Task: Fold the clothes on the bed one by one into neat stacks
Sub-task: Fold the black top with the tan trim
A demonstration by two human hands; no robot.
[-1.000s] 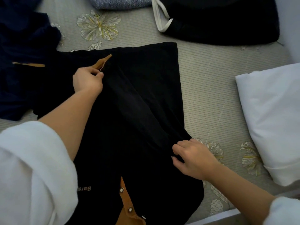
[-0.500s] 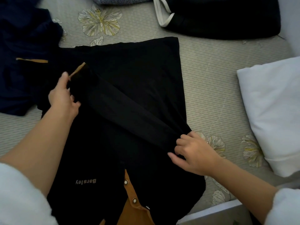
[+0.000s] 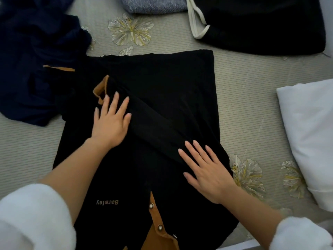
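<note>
On bed (image 3: 243,105) — black shirt (image 3: 162,83) | print (image 3: 107,202) "Barsley" | left hand (image 3: 110,123), right hand (image 3: 207,170) flat

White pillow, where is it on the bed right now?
In the head view the white pillow lies at the frame's right edge on the bed, to the right of the black shirt and the right hand.

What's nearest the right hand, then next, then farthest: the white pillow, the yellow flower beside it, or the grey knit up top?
1. yellow flower: on the sheet, just right of the right hand.
2. white pillow: farther right, at the frame's edge.
3. grey knit: far away, top of the head view.
</note>
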